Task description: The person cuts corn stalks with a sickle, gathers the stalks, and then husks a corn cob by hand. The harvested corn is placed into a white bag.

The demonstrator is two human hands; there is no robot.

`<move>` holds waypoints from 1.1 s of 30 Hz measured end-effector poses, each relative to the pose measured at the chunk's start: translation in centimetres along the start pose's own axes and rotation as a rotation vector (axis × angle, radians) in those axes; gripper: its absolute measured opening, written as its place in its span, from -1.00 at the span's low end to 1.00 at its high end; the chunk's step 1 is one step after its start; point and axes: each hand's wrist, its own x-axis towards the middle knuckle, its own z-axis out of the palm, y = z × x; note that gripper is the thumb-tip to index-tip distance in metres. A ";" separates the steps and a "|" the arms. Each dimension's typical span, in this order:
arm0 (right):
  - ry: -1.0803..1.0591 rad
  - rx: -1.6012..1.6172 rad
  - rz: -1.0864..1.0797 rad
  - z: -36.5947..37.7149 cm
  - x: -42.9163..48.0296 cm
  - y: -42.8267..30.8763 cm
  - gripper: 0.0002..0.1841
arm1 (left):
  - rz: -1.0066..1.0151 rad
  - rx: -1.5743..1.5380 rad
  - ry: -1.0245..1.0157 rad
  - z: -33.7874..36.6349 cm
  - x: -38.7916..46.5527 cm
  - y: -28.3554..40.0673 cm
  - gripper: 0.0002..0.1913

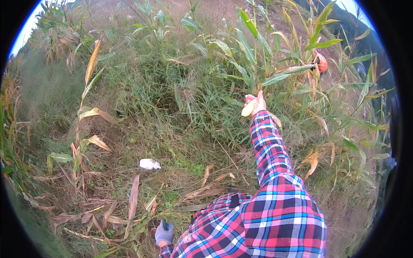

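Observation:
My right hand [259, 104], with no glove visible on it, is stretched far forward in a plaid sleeve. It holds a pale yellow corn cob [248, 109] that points down and to the left. Just beyond the fingertips rises a green maize stalk [255, 61]; whether the fingers touch it I cannot tell. Low in the view, my left hand [164, 233] wears a grey glove with a dark palm and hangs near dry leaves. Its fingers look curled, and nothing can be made out in them.
A white object [149, 164] lies in the grass. Dry maize leaves [134, 196] litter the ground beside a withered maize stalk [78, 129]. Dense tall grass [180, 90] covers the slope ahead. Behind maize leaves at the right shows an orange rounded object [321, 63], partly hidden.

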 end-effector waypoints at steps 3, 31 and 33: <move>-0.043 0.104 0.022 0.6 3.5 -0.1 -0.22 | 0.010 0.038 -0.092 -0.1 1.6 2.3 -0.39; 0.229 -2.403 -0.291 -14.3 8.5 2.7 -0.73 | 0.005 0.101 -0.101 2.2 -0.7 10.8 -0.34; 0.177 -2.505 -0.380 -15.5 8.2 3.7 -0.73 | -0.023 0.127 -0.106 2.3 -1.1 10.6 -0.34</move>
